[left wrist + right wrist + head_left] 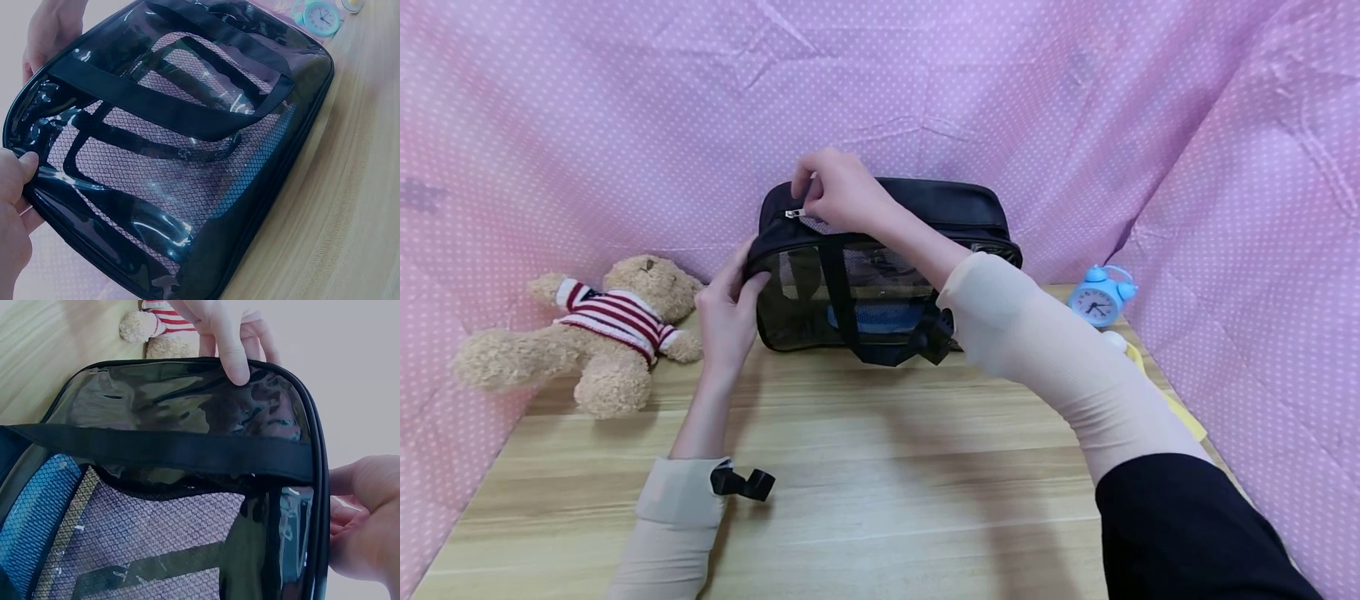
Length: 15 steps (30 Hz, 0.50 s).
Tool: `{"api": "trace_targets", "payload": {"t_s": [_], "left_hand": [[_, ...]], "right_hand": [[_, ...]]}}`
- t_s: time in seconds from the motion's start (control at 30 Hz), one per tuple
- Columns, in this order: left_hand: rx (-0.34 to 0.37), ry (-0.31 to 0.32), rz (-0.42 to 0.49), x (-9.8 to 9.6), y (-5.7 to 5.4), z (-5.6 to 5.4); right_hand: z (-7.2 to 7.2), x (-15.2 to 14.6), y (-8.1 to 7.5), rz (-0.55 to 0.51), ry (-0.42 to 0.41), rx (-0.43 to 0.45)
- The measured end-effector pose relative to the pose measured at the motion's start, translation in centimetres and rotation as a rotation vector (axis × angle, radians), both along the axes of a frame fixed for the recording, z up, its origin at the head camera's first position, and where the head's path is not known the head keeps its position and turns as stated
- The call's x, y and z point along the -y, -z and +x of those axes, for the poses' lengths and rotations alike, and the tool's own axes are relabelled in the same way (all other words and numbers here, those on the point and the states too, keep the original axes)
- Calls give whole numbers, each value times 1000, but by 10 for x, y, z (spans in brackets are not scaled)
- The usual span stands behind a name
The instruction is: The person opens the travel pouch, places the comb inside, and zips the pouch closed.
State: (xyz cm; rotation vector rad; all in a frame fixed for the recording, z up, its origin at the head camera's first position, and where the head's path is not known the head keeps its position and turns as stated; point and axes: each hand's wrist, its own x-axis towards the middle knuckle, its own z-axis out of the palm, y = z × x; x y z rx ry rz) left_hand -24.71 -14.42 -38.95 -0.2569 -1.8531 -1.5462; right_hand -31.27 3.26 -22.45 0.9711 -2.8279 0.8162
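Note:
A black bag (887, 283) with a see-through front panel stands upright toward the back of the table. My left hand (730, 308) grips its upper left corner, thumb on the front and fingers behind, as the left wrist view also shows. Above the bag's top left, my right hand (844, 193) pinches the silver zipper pull (794, 214), with the wrist crossing over the front. A black strap handle (842, 300) hangs down the front panel. Through the panel show whitish mesh (162, 531) and a blue mesh-covered item (47, 494).
On the left lies a teddy bear (613, 325) in a striped sweater. A blue alarm clock (1095, 303) stands at the back right, with a yellow item (1186, 417) partly hidden behind my right forearm. Pink dotted cloth (625, 100) encloses the wooden table (865, 467).

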Motion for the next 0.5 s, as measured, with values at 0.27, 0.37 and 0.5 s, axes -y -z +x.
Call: {"api": "trace_targets", "payload": {"t_s": [0.27,0.37,0.5], "left_hand": [[1,30,20,1,0,0],[14,33,18,2,-1,0],[24,34,15,2,0,0]], "right_hand": [[-7,-12,1,-57,25,159],[-8,-16,1,-67,24,194],[-8,-19,-2,-55,17,219]]}}
